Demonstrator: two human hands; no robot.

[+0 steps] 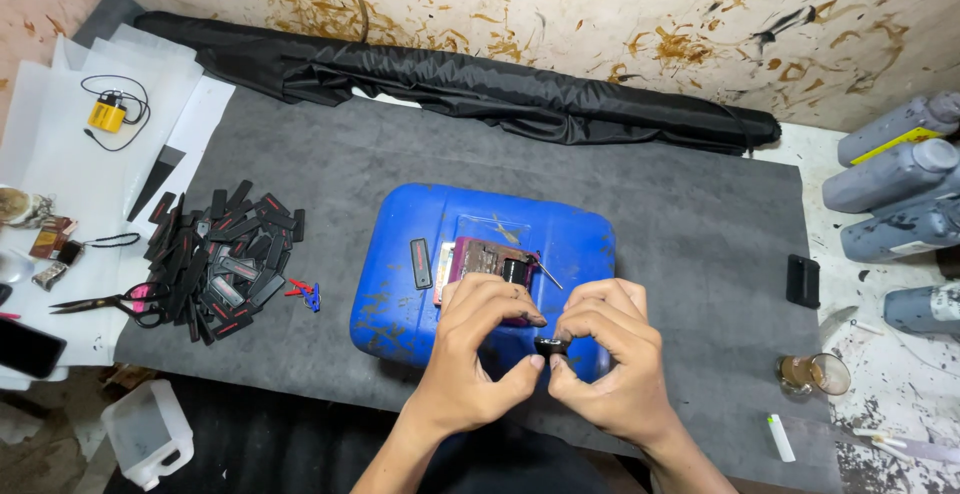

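Single head-worn view, looking steeply down from the near side, close above the grey mat (650, 214), stained wall (600, 14) far

Stained, rust-flecked wall (620, 14) behind a work surface under grey felt mat (330, 169)

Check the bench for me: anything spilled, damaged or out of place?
The blue container lies on its side as a work stand, scuffed and stained. Dark ink smears mark the white surface by the grey bottles. Both hands, left hand and right hand, pinch a small black part.
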